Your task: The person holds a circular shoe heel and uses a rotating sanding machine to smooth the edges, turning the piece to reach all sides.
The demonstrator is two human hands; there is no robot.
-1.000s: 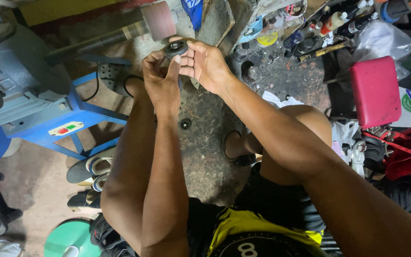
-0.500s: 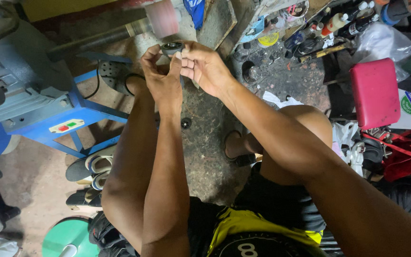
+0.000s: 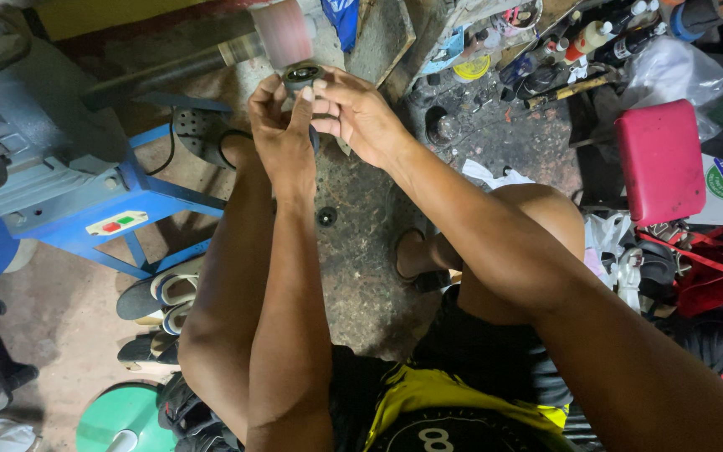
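A small dark shoe (image 3: pixel 302 78) is held up in both hands, pressed against the pink spinning drum (image 3: pixel 281 33) of the blue machine. Only its rounded end shows, dark with a greenish rim, just under the drum; the rest is hidden behind the fingers. The left hand (image 3: pixel 278 134) wraps it from the left and below, the right hand (image 3: pixel 353 113) clasps it from the right, fingertips touching its edge.
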